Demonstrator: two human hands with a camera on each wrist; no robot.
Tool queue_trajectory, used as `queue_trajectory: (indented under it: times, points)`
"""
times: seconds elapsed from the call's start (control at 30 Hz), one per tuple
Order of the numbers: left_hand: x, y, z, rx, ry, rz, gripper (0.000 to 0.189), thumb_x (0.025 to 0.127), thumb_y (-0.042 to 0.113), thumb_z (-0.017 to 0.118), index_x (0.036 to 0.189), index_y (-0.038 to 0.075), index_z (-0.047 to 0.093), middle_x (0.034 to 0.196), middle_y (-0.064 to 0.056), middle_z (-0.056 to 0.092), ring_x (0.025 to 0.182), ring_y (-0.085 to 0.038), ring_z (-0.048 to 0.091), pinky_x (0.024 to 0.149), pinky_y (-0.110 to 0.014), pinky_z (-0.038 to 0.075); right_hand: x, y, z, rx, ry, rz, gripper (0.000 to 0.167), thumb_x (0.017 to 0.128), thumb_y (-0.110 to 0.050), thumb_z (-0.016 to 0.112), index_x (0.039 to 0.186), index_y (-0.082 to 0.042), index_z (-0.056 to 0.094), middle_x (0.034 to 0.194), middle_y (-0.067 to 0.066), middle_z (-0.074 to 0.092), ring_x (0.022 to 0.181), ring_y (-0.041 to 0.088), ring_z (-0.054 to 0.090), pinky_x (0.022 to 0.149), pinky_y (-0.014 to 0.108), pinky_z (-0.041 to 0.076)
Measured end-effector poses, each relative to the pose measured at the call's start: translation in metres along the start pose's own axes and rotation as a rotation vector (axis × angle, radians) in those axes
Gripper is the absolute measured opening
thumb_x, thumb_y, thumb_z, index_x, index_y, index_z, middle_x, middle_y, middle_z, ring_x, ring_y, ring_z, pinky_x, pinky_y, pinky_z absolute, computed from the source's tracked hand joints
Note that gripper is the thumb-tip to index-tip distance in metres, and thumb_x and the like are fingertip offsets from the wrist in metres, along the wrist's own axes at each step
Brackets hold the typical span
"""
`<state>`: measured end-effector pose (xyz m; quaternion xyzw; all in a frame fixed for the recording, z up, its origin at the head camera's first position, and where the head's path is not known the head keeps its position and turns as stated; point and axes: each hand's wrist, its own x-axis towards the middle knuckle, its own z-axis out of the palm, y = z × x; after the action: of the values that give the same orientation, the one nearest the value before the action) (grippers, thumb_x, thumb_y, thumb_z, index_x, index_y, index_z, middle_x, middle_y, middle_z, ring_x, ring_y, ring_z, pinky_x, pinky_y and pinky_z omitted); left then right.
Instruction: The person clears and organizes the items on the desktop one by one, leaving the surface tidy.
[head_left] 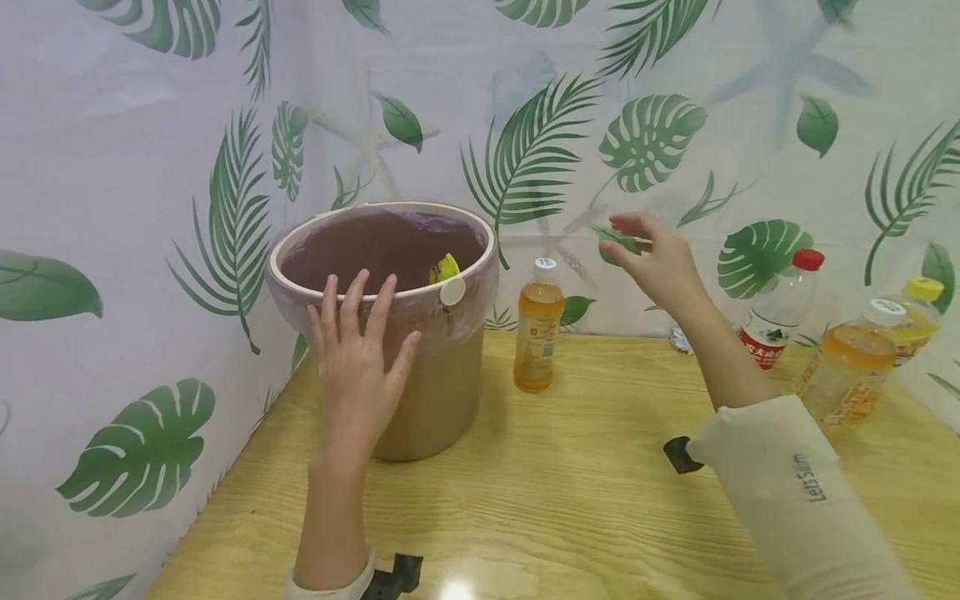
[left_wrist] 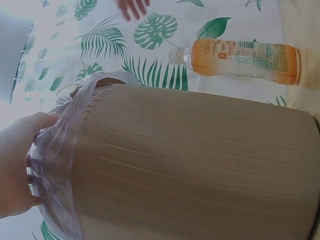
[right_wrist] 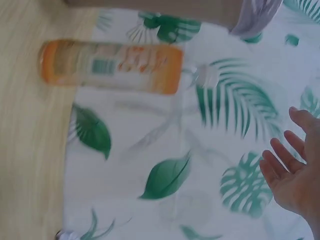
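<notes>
My left hand (head_left: pixel 354 358) rests against the near rim of a brown trash bin (head_left: pixel 442 400). Its fingers are spread and fairly straight, with the tips reaching over the rim. In the left wrist view, the thumb touches the clear plastic bag (left_wrist: pixel 60 165) that lines the bin. Inside the bin a yellow-green wrapper (head_left: pixel 445 267) shows near the right wall. My right hand (head_left: pixel 660 262) is raised in the air right of the bin, fingers loosely bent and holding nothing. An orange drink bottle (head_left: pixel 538 329) with a white cap stands upright between bin and right hand.
Behind my right forearm stand a clear bottle with a red cap (head_left: pixel 776 312), an orange bottle with a white cap (head_left: pixel 855 362) and a yellow-capped bottle (head_left: pixel 917 321). A small silvery crumpled piece (head_left: pixel 679 339) lies at the wooden table's (head_left: pixel 540 492) back edge, by the leaf-patterned wall covering (head_left: pixel 420 67).
</notes>
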<state>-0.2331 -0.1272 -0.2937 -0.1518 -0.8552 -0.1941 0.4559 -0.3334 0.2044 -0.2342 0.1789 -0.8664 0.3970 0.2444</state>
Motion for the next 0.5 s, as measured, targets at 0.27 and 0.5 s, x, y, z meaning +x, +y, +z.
queue_trajectory:
  times: [0.27,0.5]
  points:
    - [0.001,-0.002,-0.002,0.016,-0.014,0.0,0.059,0.088,0.031,0.061,0.14,0.016,0.037,0.145,-0.011,0.025,0.137,-0.028,0.004,0.108,-0.049,-0.002,-0.016,0.07,-0.014,-0.035,0.092,0.219,0.054,0.091,-0.033,0.056,0.129,0.004,0.044,0.13,0.024,0.043,0.12,0.038,0.039,0.097,0.048,0.035]
    - [0.001,-0.003,-0.003,0.021,-0.013,-0.002,0.059,0.088,0.03,0.061,0.14,0.016,0.037,0.145,-0.011,0.025,0.137,-0.028,0.005,0.108,-0.049,-0.001,-0.029,0.134,-0.006,-0.108,0.093,0.442,0.06,0.092,-0.035,0.051,0.134,0.005,0.038,0.134,0.028,0.037,0.121,0.042,0.036,0.095,0.054,0.034]
